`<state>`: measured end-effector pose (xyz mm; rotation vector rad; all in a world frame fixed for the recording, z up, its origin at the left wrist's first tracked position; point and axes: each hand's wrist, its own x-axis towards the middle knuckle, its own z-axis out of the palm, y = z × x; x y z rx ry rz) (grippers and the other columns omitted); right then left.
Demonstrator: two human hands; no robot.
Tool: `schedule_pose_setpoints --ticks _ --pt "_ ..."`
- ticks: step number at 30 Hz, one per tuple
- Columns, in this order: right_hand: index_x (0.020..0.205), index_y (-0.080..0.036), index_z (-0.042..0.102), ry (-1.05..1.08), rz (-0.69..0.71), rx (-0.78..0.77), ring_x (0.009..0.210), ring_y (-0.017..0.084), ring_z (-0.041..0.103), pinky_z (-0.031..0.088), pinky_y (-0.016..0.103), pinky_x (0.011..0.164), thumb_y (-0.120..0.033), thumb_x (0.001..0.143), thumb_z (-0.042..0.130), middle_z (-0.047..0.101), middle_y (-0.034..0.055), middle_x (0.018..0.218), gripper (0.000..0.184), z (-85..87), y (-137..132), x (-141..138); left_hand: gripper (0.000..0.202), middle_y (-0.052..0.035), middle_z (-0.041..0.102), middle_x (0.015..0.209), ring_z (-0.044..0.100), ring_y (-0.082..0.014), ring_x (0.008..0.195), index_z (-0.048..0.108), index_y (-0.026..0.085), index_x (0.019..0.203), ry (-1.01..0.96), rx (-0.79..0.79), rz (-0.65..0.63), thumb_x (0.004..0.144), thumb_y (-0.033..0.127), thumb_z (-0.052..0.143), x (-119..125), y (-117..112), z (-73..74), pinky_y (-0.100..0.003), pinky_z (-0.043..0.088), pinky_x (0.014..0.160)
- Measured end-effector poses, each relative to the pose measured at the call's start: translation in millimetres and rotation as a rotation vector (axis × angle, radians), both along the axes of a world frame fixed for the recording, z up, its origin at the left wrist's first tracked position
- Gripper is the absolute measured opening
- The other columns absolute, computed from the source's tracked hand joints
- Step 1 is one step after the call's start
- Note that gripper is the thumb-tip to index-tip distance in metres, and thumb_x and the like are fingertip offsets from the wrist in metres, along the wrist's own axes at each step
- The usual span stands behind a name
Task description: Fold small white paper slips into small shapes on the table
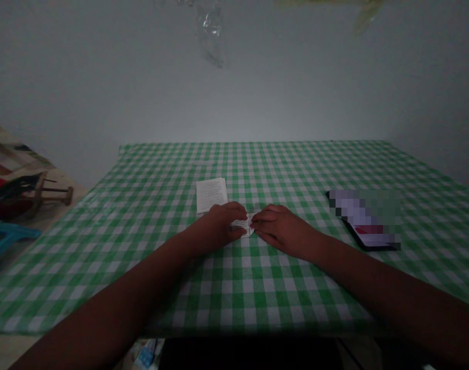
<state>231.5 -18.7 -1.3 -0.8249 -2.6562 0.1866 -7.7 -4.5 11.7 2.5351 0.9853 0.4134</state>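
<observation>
A small piece of printed paper (248,224), apparently folded, lies on the checked cloth between my two hands. My left hand (219,226) holds its left part, with fingers curled over the far edge and the thumb at the near edge. From the other side, my right hand (281,228) pinches the paper's right end with its fingertips drawn together. Both hands cover parts of the paper, so its full shape is hidden. Just beyond my left hand rests a stack of printed sheets (211,194), its near right corner partly behind the fingers.
A green and white checked tablecloth (257,288) covers the table. On the right lies a phone (367,228), its screen partly pixelated. The table's far edge meets a pale wall (257,92). Left of the table, a blue plastic piece (11,234) and a wooden frame (51,194) stand lower down.
</observation>
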Motion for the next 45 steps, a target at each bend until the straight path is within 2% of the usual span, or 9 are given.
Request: schedule_pose_setpoints --ticks 6,14,25,36,45 --pt "0.115 -0.020 0.070 -0.004 -0.006 0.020 0.106 0.024 0.059 0.048 0.046 0.092 -0.021 0.096 0.054 0.070 0.0086 0.118 0.024 0.3 1 -1 0.021 -0.0040 0.064 0.125 0.061 -0.0197 0.114 0.067 0.023 0.110 0.023 0.042 -0.007 0.091 0.029 0.062 0 1 -0.7 -0.039 0.042 0.103" --pt "0.119 -0.019 0.067 -0.002 0.021 0.038 0.108 0.024 0.059 0.047 0.045 0.095 -0.023 0.097 0.052 0.070 0.0085 0.118 0.027 -0.5 0 -1 0.028 -0.0053 0.064 0.130 0.058 -0.0204 0.122 0.063 0.023 0.119 0.063 0.045 -0.011 0.092 0.025 0.059 -3 4 -1.9 -0.041 0.037 0.108" --pt "0.120 -0.017 0.066 -0.036 -0.026 -0.013 0.107 0.026 0.057 0.046 0.048 0.096 -0.021 0.096 0.052 0.068 0.0088 0.120 0.028 4.5 -5 -4 0.028 -0.0054 0.064 0.130 0.055 -0.0234 0.123 0.063 0.023 0.118 0.134 0.049 0.041 0.090 0.024 0.059 1 0 4.1 -0.044 0.033 0.104" --pt "0.123 -0.019 0.065 -0.048 -0.031 -0.008 0.110 0.026 0.055 0.044 0.047 0.095 -0.023 0.097 0.052 0.067 0.0082 0.123 0.030 2.5 -4 -3 0.028 -0.0021 0.061 0.133 0.052 -0.0245 0.123 0.063 0.028 0.118 0.179 0.084 0.011 0.091 0.024 0.056 2 -2 7.6 -0.043 0.030 0.098" --pt "0.128 -0.022 0.063 -0.140 -0.063 0.065 0.123 0.032 0.043 0.037 0.050 0.096 -0.023 0.097 0.050 0.061 0.0047 0.137 0.033 12.8 -10 -3 0.028 -0.0022 0.063 0.132 0.052 -0.0243 0.120 0.064 0.030 0.120 0.227 0.132 0.034 0.094 0.028 0.053 3 -3 13.4 -0.043 0.025 0.095"
